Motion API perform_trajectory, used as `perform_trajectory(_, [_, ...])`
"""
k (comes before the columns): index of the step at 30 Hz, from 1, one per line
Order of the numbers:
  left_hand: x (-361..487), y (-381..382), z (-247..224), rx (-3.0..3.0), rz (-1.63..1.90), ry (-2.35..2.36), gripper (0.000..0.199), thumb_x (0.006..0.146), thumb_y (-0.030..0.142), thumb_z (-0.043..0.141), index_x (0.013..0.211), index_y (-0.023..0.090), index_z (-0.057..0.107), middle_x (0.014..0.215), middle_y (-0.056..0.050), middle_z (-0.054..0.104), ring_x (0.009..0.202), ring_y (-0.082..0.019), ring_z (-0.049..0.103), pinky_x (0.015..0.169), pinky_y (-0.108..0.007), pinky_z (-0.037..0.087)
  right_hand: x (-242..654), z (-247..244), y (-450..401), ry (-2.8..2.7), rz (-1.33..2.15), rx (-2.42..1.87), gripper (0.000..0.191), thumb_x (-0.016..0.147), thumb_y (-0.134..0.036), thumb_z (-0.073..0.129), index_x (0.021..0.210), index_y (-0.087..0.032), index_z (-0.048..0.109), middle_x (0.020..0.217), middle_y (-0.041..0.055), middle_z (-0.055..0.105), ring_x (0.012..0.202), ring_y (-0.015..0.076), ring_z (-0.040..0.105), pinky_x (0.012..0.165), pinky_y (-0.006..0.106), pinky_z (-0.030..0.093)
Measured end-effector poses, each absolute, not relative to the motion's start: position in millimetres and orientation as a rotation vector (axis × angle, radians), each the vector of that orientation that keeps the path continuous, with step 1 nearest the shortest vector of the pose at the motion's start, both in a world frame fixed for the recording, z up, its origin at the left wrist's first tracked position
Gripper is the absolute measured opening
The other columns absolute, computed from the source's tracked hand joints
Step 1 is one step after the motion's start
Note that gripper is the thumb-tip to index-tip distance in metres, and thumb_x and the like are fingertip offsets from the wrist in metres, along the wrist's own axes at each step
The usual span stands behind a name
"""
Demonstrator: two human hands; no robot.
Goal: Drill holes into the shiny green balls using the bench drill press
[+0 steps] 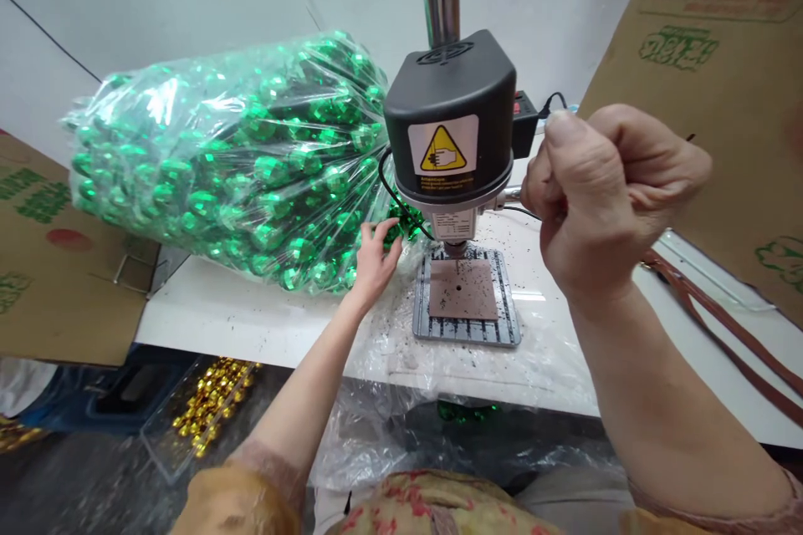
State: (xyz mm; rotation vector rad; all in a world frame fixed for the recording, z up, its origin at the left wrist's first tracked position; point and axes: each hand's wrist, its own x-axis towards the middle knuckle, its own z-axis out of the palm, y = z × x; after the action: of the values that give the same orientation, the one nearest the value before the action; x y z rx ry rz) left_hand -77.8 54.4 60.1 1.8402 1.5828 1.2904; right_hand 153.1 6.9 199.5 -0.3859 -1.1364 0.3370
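Note:
My left hand (376,257) reaches to the gathered mouth of a clear plastic bag (181,92), its fingers apart. Its fingertips are at some shiny green balls (411,221) beside the drill press (448,117); I cannot tell whether they touch. The bag is stuffed with faceted green balls (294,247). My right hand (602,192) is closed in a fist to the right of the drill press head, near its metal side shaft (511,196). Whatever is inside the fist is hidden. Under the drill bit, a brownish plate (464,291) with a dark hole lies on the slotted metal base (509,326).
Dark shavings surround the base on the white table (251,322). Cardboard boxes stand at left (63,292) and right (708,142). A brown strap (708,322) lies at right. Below left, a clear container holds gold balls (213,397). Plastic sheeting (364,426) hangs over the front edge.

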Motion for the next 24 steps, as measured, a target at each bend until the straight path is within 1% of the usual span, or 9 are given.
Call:
perform_trajectory(2, [-77, 27, 63, 1.524, 1.375, 1.328, 0.039, 0.089, 0.044, 0.069, 0.124, 0.027, 0.065, 0.118, -0.007, 0.061, 0.098, -0.022, 0.066, 0.088, -0.039, 0.059, 152, 199, 7, -1.13, 0.332, -0.374, 0.046, 0.091, -0.011, 0.061, 0.054, -0.018, 0.034, 0.046, -0.0072, 0.035, 0.043, 0.0018, 0.033, 0.045, 0.024, 0.021])
perform_trajectory(6, [-66, -7, 58, 0.968, 1.346, 0.98, 0.043, 0.093, 0.057, 0.063, 0.125, 0.028, 0.061, 0.116, -0.008, 0.068, 0.104, -0.025, 0.07, 0.091, -0.047, 0.061, 152, 198, 10, -1.102, 0.31, -0.333, 0.047, 0.089, -0.014, 0.065, 0.054, -0.018, 0.034, 0.046, -0.0071, 0.033, 0.042, 0.0028, 0.034, 0.044, 0.026, 0.02])
perform_trajectory(8, [-62, -14, 55, 0.866, 1.323, 0.959, 0.045, 0.093, 0.06, 0.063, 0.125, 0.028, 0.06, 0.115, -0.008, 0.069, 0.104, -0.025, 0.071, 0.09, -0.046, 0.062, 153, 196, 12, -1.104, 0.31, -0.3, 0.048, 0.087, -0.014, 0.068, 0.053, -0.018, 0.035, 0.045, -0.0073, 0.033, 0.041, 0.0032, 0.033, 0.042, 0.026, 0.019])
perform_trajectory(10, [-60, -16, 52, 0.848, 1.311, 0.975, 0.048, 0.089, 0.057, 0.071, 0.126, 0.028, 0.059, 0.114, -0.007, 0.069, 0.101, -0.023, 0.071, 0.087, -0.042, 0.062, 154, 195, 15, -1.109, 0.317, -0.281, 0.048, 0.086, -0.014, 0.069, 0.052, -0.018, 0.036, 0.045, -0.0071, 0.034, 0.04, 0.0033, 0.033, 0.041, 0.026, 0.019])
perform_trajectory(13, [-59, -17, 50, 0.852, 1.285, 1.034, 0.061, 0.077, 0.048, 0.085, 0.127, 0.027, 0.056, 0.102, -0.003, 0.07, 0.08, -0.016, 0.071, 0.069, -0.031, 0.061, 155, 194, 17, -1.109, 0.317, -0.271, 0.046, 0.087, -0.015, 0.068, 0.053, -0.018, 0.037, 0.044, -0.0072, 0.034, 0.04, 0.0031, 0.033, 0.041, 0.026, 0.019])
perform_trajectory(15, [-56, -18, 51, 0.849, 1.25, 1.068, 0.064, 0.075, 0.051, 0.086, 0.125, 0.025, 0.056, 0.091, -0.001, 0.068, 0.063, -0.013, 0.067, 0.052, -0.024, 0.052, 155, 193, 16, -1.113, 0.309, -0.268, 0.045, 0.088, -0.013, 0.067, 0.054, -0.018, 0.037, 0.044, -0.0078, 0.034, 0.04, 0.0027, 0.032, 0.042, 0.025, 0.019])
perform_trajectory(17, [-51, -20, 53, 0.874, 1.229, 1.084, 0.061, 0.078, 0.059, 0.081, 0.122, 0.023, 0.056, 0.086, 0.0, 0.068, 0.056, -0.012, 0.064, 0.044, -0.021, 0.044, 155, 194, 14, -1.125, 0.309, -0.293, 0.044, 0.089, -0.011, 0.064, 0.055, -0.018, 0.037, 0.046, -0.0079, 0.034, 0.04, 0.0025, 0.032, 0.043, 0.025, 0.02])
perform_trajectory(21, [-39, -19, 53, 0.946, 1.208, 1.065, 0.061, 0.078, 0.056, 0.082, 0.123, 0.023, 0.058, 0.088, 0.0, 0.069, 0.063, -0.012, 0.067, 0.053, -0.021, 0.051, 154, 195, 11, -1.139, 0.306, -0.332, 0.044, 0.091, -0.01, 0.059, 0.056, -0.018, 0.035, 0.048, -0.0076, 0.034, 0.042, 0.0027, 0.033, 0.046, 0.024, 0.023])
perform_trajectory(24, [-33, -14, 50, 0.951, 1.18, 1.036, 0.066, 0.074, 0.052, 0.086, 0.125, 0.022, 0.058, 0.095, -0.002, 0.07, 0.066, -0.014, 0.069, 0.058, -0.025, 0.055, 154, 194, 12, -1.139, 0.291, -0.346, 0.048, 0.092, -0.023, 0.065, 0.056, -0.019, 0.033, 0.047, -0.0075, 0.031, 0.041, 0.0031, 0.03, 0.045, 0.025, 0.024])
